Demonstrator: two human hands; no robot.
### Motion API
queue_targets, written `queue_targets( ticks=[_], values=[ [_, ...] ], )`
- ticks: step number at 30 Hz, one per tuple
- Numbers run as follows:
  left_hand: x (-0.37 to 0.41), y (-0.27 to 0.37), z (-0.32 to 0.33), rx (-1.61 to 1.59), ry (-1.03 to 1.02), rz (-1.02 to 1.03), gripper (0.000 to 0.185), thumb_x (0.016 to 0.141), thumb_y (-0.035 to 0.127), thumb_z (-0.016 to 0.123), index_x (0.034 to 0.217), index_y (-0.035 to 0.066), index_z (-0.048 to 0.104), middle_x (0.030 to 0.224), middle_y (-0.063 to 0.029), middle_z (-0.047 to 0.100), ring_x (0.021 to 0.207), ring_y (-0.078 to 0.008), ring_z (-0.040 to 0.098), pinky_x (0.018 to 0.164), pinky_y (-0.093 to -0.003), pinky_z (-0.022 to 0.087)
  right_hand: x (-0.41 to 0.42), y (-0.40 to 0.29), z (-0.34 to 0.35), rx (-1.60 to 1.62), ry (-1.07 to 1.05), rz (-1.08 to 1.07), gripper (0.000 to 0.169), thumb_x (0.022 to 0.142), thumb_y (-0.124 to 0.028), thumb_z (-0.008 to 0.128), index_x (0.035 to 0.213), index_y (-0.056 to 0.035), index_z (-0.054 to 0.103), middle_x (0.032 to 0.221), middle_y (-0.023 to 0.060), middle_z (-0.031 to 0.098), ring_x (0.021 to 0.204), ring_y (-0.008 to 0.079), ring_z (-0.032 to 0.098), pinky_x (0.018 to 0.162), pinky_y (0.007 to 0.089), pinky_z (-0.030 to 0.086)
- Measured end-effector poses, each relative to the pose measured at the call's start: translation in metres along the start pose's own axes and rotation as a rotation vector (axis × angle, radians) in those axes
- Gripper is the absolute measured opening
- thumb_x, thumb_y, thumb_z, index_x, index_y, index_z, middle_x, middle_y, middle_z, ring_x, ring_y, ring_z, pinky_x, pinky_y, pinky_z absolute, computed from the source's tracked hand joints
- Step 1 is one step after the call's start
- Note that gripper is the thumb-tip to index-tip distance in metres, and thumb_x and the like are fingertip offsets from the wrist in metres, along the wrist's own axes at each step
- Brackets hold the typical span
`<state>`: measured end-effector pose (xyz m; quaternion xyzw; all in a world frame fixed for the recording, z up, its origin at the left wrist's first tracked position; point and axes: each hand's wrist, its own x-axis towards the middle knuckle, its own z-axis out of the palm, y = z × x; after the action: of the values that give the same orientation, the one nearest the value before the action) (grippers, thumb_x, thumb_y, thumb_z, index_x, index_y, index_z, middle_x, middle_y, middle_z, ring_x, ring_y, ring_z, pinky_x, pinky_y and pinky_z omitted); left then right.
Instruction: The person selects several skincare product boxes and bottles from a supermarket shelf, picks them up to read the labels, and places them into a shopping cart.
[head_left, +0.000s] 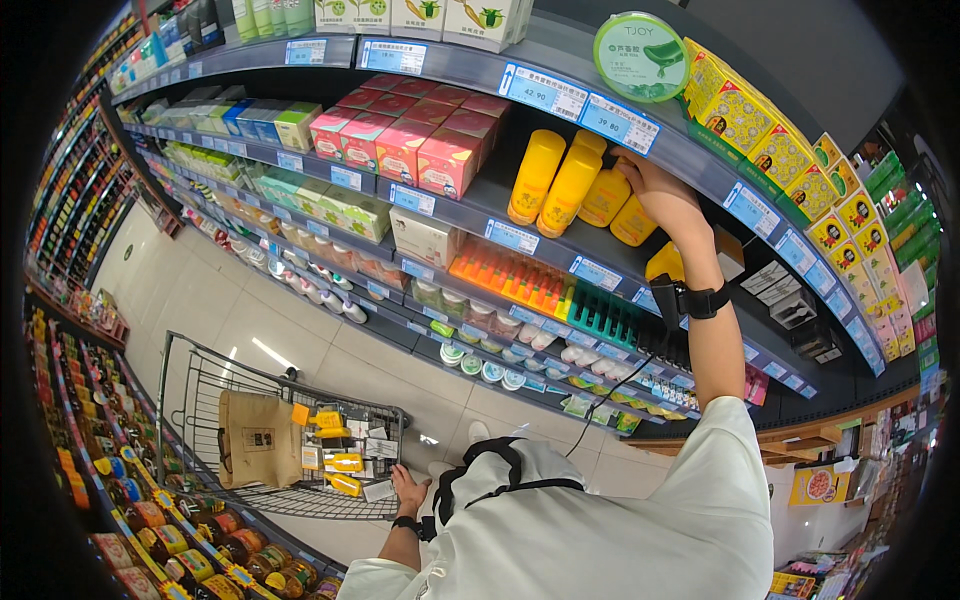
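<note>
My right hand reaches into a shelf bay, its fingers bent at the tops of squat yellow bottles. Whether they grip one is hard to make out. Left of it, taller yellow bottles stand on the same shelf, and another yellow container shows beneath my wrist. Down by my side, my left hand holds the near end of a wire shopping cart. Inside the cart are a brown paper bag, several yellow bottles and small white boxes.
Pink boxes fill the shelf left of the yellow bottles. Price labels line the shelf edge just above my right hand. A black cable hangs by the lower shelves. Bottled goods stand on shelving behind the cart.
</note>
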<state>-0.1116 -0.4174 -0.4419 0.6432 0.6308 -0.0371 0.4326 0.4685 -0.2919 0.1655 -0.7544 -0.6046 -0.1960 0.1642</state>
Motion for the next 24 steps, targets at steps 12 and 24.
queue_targets(
  ticks=[12,24],
  values=[
    [0.001,-0.001,0.001,0.0,-0.01,-0.004,0.128,0.078,0.05,0.083,0.165,0.001,0.003,0.172,-0.0274,0.002,0.157,-0.0474,0.008,0.129,-0.0514,0.012,-0.001,-0.005,-0.007,-0.009,-0.069,0.07,0.032,0.104,-0.03,0.06,0.128,-0.0097,0.067,0.123,0.0196,0.069,0.114,0.0405,0.063,0.098,0.0454,0.05],
    [-0.002,0.002,-0.002,-0.001,-0.029,-0.023,0.128,0.078,0.05,0.083,0.165,0.002,0.003,0.172,-0.0253,0.001,0.159,-0.0445,0.006,0.129,-0.0511,0.011,-0.045,0.012,-0.04,-0.178,0.077,0.128,0.035,0.102,-0.034,0.063,0.124,-0.0063,0.068,0.117,0.0204,0.07,0.107,0.0415,0.065,0.095,0.0463,0.051]
  ],
)
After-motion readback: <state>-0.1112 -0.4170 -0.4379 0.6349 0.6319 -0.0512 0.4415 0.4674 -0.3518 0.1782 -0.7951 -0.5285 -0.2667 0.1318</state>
